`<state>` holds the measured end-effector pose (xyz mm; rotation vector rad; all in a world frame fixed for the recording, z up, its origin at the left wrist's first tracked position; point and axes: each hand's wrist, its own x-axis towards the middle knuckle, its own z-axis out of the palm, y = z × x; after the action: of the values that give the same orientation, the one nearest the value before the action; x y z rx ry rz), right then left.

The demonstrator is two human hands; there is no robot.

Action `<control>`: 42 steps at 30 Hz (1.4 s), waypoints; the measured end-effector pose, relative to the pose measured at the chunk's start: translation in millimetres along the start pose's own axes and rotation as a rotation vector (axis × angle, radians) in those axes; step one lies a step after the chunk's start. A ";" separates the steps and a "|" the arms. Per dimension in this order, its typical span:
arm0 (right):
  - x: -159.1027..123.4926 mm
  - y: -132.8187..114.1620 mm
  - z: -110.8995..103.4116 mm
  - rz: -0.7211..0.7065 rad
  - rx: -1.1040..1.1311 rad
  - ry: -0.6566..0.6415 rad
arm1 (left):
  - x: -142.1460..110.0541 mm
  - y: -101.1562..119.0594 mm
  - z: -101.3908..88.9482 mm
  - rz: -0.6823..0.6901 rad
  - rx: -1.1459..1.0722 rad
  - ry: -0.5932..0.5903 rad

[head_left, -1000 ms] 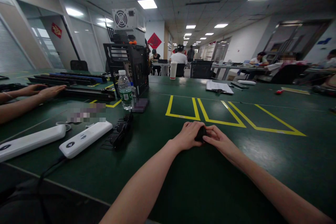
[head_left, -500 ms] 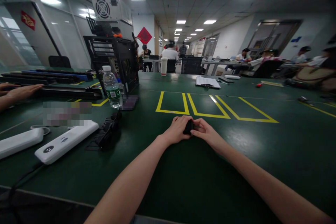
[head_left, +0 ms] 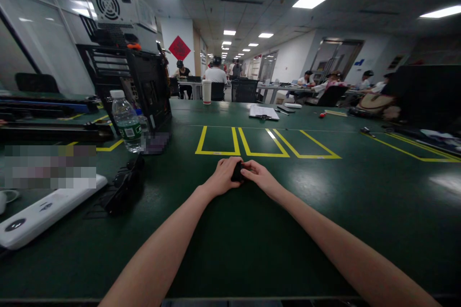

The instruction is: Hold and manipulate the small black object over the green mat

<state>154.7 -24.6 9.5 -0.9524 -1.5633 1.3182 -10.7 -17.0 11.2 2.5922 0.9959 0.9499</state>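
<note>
A small, dark, block-like black object is between my two hands, just above or on the green table; its kind cannot be made out. My left hand wraps round its left side, fingers closed over the top and the thumb beneath. From the right, my right hand pinches at its edge with bent fingers and thumb. Most of the object is hidden by my fingers. Just beyond the hands, yellow tape outlines mark the table.
To the left stand a water bottle, a black computer case frame with a power supply on top, black sunglasses-like gear and a white power bank-like device. Farther back are a clipboard and a white cup. People sit beyond.
The camera view has turned to the right, so the surroundings shift left. Both hands stay together on the black object, with the right fingers slightly closer over its edge.
</note>
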 end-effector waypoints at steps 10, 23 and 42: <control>-6.2 -1.3 4.9 -0.032 0.017 0.022 | 0.1 1.9 -1.9 -0.008 -0.005 -0.005; -6.3 -5.9 1.6 0.002 0.046 -0.027 | 0.7 4.7 -3.3 -0.033 -0.014 -0.021; -3.7 -7.5 -0.9 0.043 0.027 -0.024 | 0.8 5.0 -2.7 -0.042 0.001 -0.019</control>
<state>156.6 -28.9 16.5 -0.9620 -1.5471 1.3821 -9.3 -20.3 15.7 2.5655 1.0418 0.9135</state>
